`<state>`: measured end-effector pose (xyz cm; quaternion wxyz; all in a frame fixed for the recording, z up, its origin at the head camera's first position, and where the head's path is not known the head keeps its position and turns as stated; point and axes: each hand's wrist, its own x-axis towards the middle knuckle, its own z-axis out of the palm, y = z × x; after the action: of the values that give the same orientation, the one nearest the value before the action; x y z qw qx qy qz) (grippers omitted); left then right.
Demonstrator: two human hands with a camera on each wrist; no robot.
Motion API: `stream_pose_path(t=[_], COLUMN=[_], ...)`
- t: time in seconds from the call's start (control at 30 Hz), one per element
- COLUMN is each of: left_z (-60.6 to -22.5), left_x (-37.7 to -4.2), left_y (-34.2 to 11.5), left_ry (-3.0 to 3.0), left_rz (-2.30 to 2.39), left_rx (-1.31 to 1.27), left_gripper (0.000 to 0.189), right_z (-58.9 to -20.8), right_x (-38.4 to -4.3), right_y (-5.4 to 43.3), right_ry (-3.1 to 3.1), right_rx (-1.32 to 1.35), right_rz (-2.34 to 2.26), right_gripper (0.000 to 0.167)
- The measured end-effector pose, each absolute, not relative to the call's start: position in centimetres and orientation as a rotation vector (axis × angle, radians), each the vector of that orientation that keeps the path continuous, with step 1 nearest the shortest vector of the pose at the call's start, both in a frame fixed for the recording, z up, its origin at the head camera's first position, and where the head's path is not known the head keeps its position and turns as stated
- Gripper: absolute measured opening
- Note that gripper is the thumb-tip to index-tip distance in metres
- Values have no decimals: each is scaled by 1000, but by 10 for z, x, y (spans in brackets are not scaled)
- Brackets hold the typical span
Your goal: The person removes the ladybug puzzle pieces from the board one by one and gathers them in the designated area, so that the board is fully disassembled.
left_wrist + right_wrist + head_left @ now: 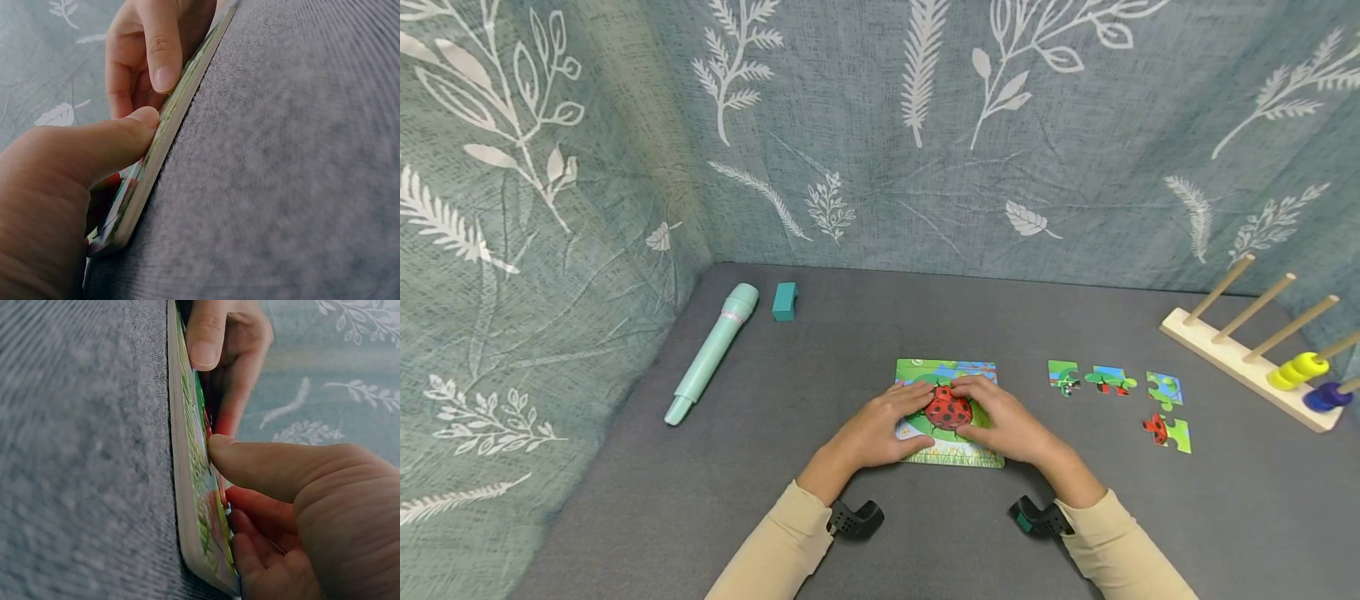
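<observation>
A person's left hand and right hand, fingers extended and thumbs spread wide, rest on a flat rectangular jigsaw board showing a red, black-spotted ladybug on the dark grey bench. Tan-sleeved forearms angle inward. A pale mark near the board's top is too small to read.

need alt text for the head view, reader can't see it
A person's left hand and right hand rest on a ladybug puzzle on a grey surface. Four loose pieces and a wooden peg stand lie right, a mint-green tube and teal block left.
</observation>
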<state>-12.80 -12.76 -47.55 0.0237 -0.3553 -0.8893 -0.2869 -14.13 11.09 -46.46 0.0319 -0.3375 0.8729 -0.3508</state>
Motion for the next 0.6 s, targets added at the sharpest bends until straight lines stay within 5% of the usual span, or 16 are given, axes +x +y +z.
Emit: stream_pose_path(t=[0.6], left_z=[-476], left_x=[-128], left_y=[-128], left_ry=[-2752], left_rz=[-896], left_rx=[-1086], left_gripper=[66], right_z=[-466], right_x=[-137], right_y=[105], right_ry=[2687], right_rx=[-941], right_rz=[-1238], right_gripper=[48])
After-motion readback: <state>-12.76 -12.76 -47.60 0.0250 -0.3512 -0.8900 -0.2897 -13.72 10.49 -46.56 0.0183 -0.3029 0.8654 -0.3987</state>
